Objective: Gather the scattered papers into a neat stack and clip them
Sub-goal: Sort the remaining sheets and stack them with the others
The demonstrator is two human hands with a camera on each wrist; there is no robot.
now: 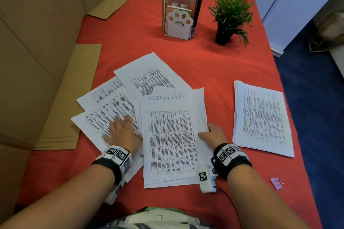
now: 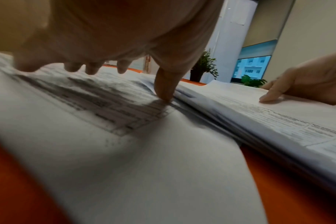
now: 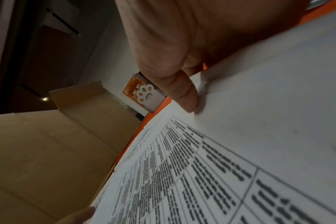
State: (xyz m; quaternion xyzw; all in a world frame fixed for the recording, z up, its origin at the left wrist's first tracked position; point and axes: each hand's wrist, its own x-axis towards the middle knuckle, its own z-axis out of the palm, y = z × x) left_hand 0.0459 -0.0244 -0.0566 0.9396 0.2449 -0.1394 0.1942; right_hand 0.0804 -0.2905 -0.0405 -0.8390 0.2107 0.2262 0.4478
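Observation:
Printed sheets lie fanned across the red tablecloth (image 1: 214, 65). My left hand (image 1: 120, 129) presses flat, fingers spread, on the loose sheets at the left (image 1: 104, 104); its thumb (image 2: 164, 86) touches the paper beside the middle stack. One more sheet (image 1: 149, 74) sticks out behind. The middle stack (image 1: 171, 145) is roughly squared, and my right hand (image 1: 211, 134) pinches its right edge, with the thumb (image 3: 182, 91) on top and the fingers hidden underneath. A small purple binder clip (image 1: 277, 183) lies on the cloth at the right, apart from both hands.
A separate squared paper pile (image 1: 260, 117) lies at the right near the table's edge. Books in a paw-shaped bookend (image 1: 179, 22) and a potted plant (image 1: 229, 16) stand at the back. Cardboard (image 1: 37, 52) walls off the left side.

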